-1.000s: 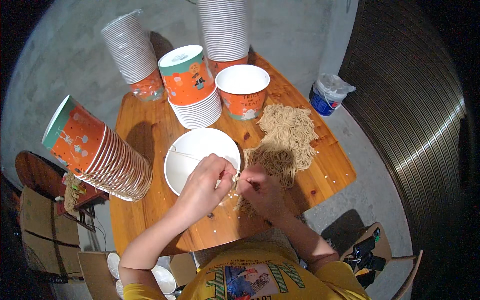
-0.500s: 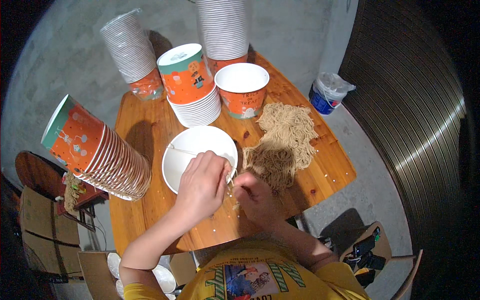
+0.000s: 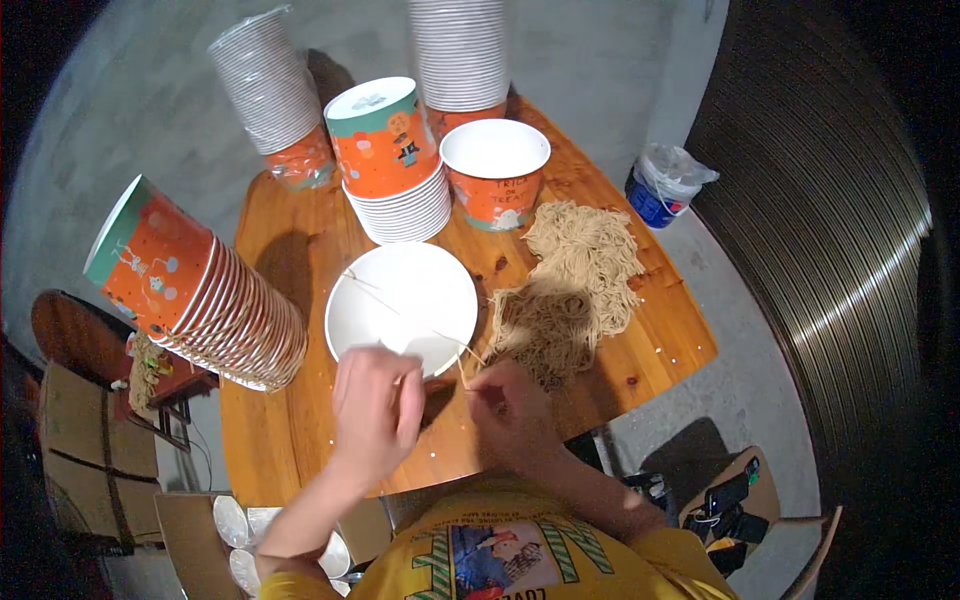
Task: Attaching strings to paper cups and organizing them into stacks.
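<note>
A white-lined paper bucket [image 3: 400, 285] stands on the table in front of me with its mouth towards me. A thin tan cord [image 3: 440, 334] runs across its opening from the upper left rim and passes over the lower right rim. My right hand [image 3: 512, 415] is closed in a pinch on the cord just outside that rim. Nearer to me, my left hand [image 3: 376, 408] is curled closed and slightly blurred below the bucket's front rim; what its fingers hold, if anything, is hidden. Right of the bucket lies a pile of tan cords [image 3: 585, 245], partly in shadow.
A tilted stack of orange buckets [image 3: 240, 310] with cords stands at the left. Behind are an upside-down stack [image 3: 380, 145], an upright orange bucket [image 3: 495, 190] and wrapped stacks [image 3: 265, 85]. A blue-and-white pail [image 3: 664, 188] sits on the floor beyond the table's right edge.
My left hand has moved from the bucket's rim down towards me, leaving the cord across the opening in view. My right hand stays near the lower right rim, with the cord in its pinch.
</note>
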### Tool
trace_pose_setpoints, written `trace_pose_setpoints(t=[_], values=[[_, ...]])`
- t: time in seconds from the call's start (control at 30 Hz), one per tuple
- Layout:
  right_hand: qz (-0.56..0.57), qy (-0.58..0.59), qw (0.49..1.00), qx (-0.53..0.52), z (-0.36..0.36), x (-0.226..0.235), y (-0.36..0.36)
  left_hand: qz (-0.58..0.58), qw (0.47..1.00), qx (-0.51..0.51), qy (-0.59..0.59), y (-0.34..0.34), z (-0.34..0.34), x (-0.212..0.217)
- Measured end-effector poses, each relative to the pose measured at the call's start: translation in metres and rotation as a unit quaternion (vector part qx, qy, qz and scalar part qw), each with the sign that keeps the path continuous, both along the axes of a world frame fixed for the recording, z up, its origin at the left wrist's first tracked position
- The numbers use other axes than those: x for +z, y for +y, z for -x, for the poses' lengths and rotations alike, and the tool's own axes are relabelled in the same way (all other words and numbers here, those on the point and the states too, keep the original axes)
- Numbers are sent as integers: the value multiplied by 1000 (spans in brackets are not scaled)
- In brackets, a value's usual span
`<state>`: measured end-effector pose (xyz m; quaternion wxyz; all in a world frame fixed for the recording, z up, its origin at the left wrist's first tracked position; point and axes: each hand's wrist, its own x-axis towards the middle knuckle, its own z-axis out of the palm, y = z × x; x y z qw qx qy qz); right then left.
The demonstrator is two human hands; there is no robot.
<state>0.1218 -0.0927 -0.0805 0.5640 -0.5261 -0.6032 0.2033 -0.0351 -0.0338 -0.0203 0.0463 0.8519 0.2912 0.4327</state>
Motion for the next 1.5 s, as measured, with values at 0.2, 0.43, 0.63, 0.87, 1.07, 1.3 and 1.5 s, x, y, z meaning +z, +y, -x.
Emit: trace_pose_setpoints(t=[0.2,0.43,0.63,0.87,1.07,1.3,1.5], values=[[-79,-99,992,-4,-7,8,-10,376,910,12,-176,-43,-6,-28],[-137,-133,981,15,-1,1,-10,687,627,-78,-358,-31,-21,-28],[-173,-172,968,48,-5,-2,-6,714,540,-107,-434,-27,-24,-25],[-202,-232,950,56,-10,9,1,725,494,-104,-468,-20,-26,-20],[-239,-353,895,129,-19,23,3,715,457,-76,-523,-3,-26,-23],[-264,-363,880,155,-20,27,13,712,473,-83,-512,4,-17,-31],[-266,-350,883,163,-16,26,15,713,494,-97,-487,7,-14,-29]])
